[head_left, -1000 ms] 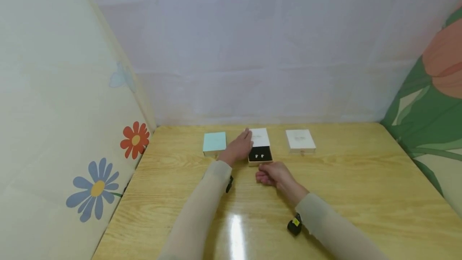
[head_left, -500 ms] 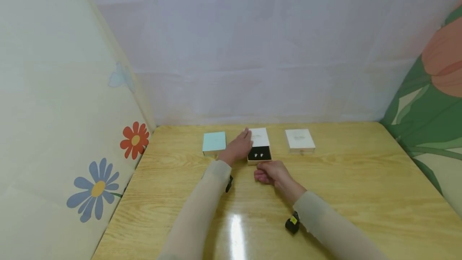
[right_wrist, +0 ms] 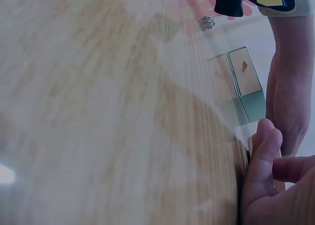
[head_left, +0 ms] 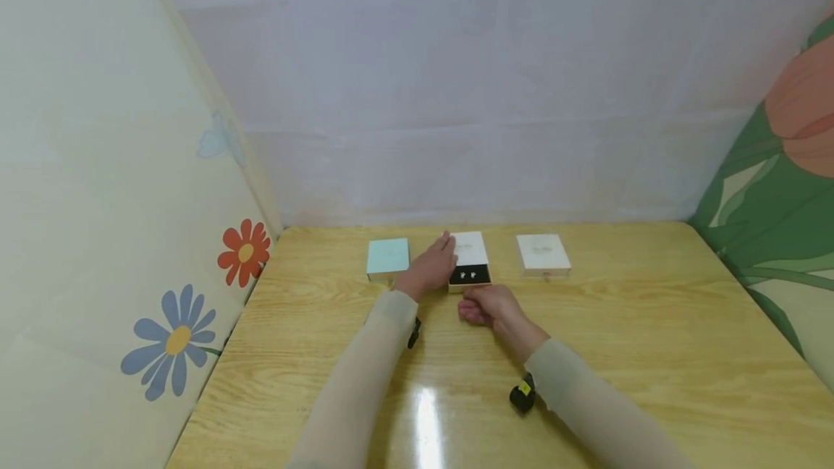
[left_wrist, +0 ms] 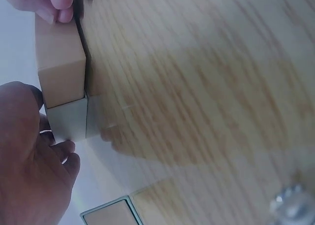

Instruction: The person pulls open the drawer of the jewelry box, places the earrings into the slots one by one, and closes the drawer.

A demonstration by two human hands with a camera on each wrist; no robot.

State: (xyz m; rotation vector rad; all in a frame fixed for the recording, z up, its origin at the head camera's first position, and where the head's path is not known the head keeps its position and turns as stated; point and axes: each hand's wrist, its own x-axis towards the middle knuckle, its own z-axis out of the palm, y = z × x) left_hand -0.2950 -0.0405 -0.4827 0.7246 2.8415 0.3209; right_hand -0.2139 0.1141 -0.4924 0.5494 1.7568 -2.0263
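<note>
In the head view a white slide-out jewelry box (head_left: 471, 250) stands at the middle back, its drawer (head_left: 470, 286) partly out. Two small earrings (head_left: 468, 275) sit on the black lining. My left hand (head_left: 432, 266) grips the box's white sleeve (left_wrist: 68, 120), its fingers curled around the sides in the left wrist view. At the drawer front (left_wrist: 59, 45), the curled fingers of my right hand (head_left: 496, 308) touch the middle of the face. They hide the spot there, so I cannot tell whether they pinch a pull tab or only press.
A teal jewelry box (head_left: 387, 258) lies to the left, and another white box (head_left: 544, 253) lies to the right, both with drawers in. A silvery ornament (right_wrist: 206, 23) shows near the left wrist. A white cloth wall (head_left: 482, 107) rises behind the wooden table (head_left: 651, 353).
The drawer has slid further into the sleeve, showing less black lining. My right hand has moved a little toward the back with it; my left hand stays on the sleeve.
</note>
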